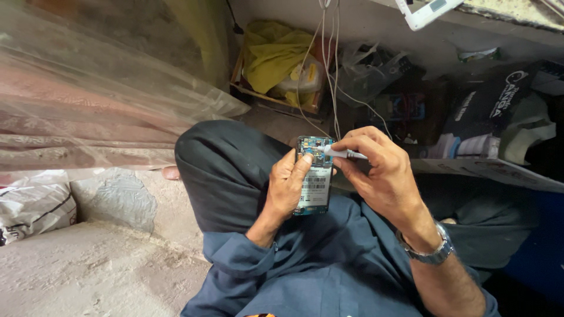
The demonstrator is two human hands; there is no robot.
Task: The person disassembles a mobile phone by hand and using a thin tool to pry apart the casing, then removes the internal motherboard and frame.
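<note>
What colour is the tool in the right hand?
White or pale grey tool, seen in the head view, held at the phone.

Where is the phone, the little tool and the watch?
phone (315, 188): head view, on its opened back.
tool (346, 154): head view, on its pale shaft.
watch (433, 252): head view, on its metal band.

Blue-green phone (314, 176); white tool (346, 154)
</note>
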